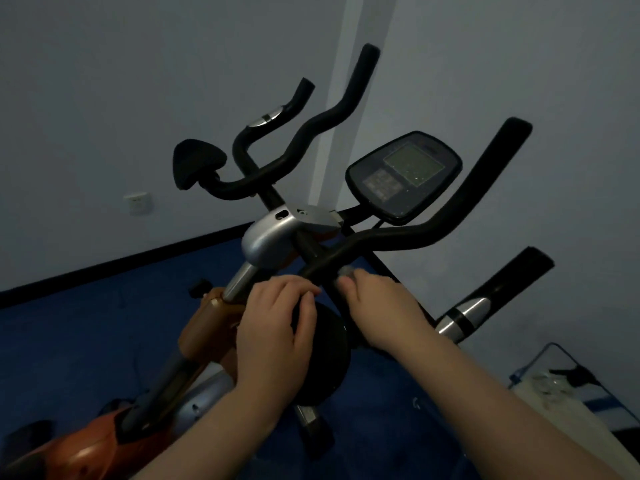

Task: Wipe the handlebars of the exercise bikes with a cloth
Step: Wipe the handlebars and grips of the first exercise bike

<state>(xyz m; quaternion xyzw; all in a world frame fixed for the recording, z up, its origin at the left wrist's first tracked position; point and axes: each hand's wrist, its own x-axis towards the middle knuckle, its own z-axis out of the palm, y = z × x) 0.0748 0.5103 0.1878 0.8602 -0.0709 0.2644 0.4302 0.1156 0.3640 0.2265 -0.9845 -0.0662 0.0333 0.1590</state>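
Note:
An orange and silver exercise bike (214,320) fills the middle of the dim room, with black handlebars (460,216) curving up to the right and another pair (311,129) rising at the back. My right hand (377,306) is closed around a small grey cloth (346,271), pressed against the near end of the right handlebar. My left hand (273,323) grips a round black pad (329,355) just left of that bar. A console screen (405,174) sits above the bars.
A black elbow pad (197,164) sticks out at the left. A lower grip with a silver band (485,299) points right. Blue floor (69,341) lies below, pale walls behind. A clear plastic box (568,382) sits at the lower right.

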